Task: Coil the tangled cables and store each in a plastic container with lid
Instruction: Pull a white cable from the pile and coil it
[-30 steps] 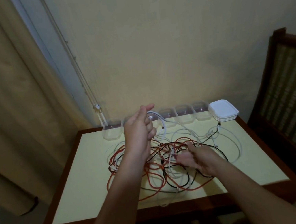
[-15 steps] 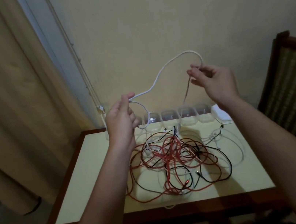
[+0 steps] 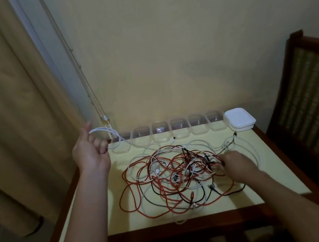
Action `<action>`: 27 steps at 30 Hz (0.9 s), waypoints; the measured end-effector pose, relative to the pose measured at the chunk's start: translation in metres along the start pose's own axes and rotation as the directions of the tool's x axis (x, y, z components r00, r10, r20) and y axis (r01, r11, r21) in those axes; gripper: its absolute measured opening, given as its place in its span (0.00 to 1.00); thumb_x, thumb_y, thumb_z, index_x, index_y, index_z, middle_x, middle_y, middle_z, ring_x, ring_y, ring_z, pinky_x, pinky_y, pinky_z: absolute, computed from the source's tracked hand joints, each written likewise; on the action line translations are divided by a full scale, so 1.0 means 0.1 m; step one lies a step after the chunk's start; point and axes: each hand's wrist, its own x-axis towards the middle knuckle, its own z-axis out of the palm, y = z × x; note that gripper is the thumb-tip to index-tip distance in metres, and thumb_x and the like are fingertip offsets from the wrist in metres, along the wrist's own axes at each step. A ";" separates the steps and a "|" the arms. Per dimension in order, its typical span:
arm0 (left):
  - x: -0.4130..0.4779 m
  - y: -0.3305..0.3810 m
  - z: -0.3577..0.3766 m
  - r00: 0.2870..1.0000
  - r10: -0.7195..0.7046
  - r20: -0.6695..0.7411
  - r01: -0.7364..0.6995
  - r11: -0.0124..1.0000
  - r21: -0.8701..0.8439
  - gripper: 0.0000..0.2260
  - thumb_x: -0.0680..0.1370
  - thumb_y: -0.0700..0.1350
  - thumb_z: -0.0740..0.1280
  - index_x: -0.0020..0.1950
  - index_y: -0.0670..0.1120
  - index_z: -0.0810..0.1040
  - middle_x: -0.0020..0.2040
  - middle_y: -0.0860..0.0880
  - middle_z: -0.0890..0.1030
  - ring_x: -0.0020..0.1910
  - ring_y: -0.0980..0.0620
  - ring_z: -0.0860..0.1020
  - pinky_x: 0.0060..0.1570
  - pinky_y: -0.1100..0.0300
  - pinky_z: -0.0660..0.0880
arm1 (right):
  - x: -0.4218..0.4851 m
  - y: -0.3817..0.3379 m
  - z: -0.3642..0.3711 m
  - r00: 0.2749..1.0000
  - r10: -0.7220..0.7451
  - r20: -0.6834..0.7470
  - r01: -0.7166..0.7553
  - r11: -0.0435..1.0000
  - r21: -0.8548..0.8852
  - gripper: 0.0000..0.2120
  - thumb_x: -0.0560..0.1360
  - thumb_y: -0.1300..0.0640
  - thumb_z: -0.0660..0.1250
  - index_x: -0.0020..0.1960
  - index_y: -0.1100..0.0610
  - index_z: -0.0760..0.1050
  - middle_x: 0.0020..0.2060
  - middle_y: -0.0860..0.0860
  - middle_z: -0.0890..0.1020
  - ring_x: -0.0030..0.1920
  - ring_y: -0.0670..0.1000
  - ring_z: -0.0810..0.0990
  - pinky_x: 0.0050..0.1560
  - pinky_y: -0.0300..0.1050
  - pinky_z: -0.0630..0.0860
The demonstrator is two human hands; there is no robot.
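Yellow table (image 3: 276, 176) against wall (image 3: 165, 57), left hand (image 3: 89, 154) at 10 o'clock, fingers curled round white cable (image 3: 104, 129), cable's length running toward 4 o'clock into central tangle (image 3: 179, 176), right hand (image 3: 237, 163) at 3 o'clock, fingertips buried among strands, grip indeterminate.

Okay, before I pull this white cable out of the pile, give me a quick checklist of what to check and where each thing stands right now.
1. Left hand grips the white cable: ok, its fingers curl round raised loops.
2. White cable free of the tangle: not ok, it runs down into the tangle.
3. Right hand holds a strand: cannot tell, its fingers are blurred among the cables.
4. Open containers ready: ok, a row stands along the wall.
5. Lids present: ok, stacked at the row's right end.
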 end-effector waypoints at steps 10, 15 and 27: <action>-0.11 -0.19 -0.08 0.995 -0.074 0.061 0.070 0.995 0.075 0.11 0.83 0.42 0.57 0.55 0.42 0.79 0.26 0.54 0.57 0.22 0.57 0.54 0.21 0.64 0.53 | 0.18 -0.34 -0.79 0.964 0.265 0.000 -0.106 0.387 0.916 0.14 0.81 0.56 0.67 0.43 0.64 0.82 0.37 0.56 0.86 0.38 0.55 0.86 0.48 0.54 0.85; -0.18 -0.24 0.02 0.994 -0.060 0.092 0.050 0.993 0.109 0.13 0.83 0.40 0.56 0.58 0.41 0.79 0.28 0.53 0.57 0.23 0.57 0.54 0.22 0.64 0.53 | 0.32 -0.51 -1.49 0.845 0.299 -0.443 0.275 0.467 0.840 0.07 0.79 0.53 0.69 0.44 0.49 0.84 0.40 0.50 0.87 0.41 0.52 0.87 0.49 0.50 0.84; -0.61 -0.48 0.09 0.945 -0.202 0.257 0.156 0.970 0.187 0.11 0.83 0.40 0.59 0.59 0.38 0.79 0.28 0.53 0.57 0.22 0.58 0.55 0.24 0.62 0.49 | 0.08 -0.32 -0.96 0.959 0.220 -0.178 -0.162 0.943 0.291 0.18 0.75 0.56 0.71 0.65 0.49 0.79 0.66 0.55 0.76 0.63 0.60 0.76 0.61 0.53 0.75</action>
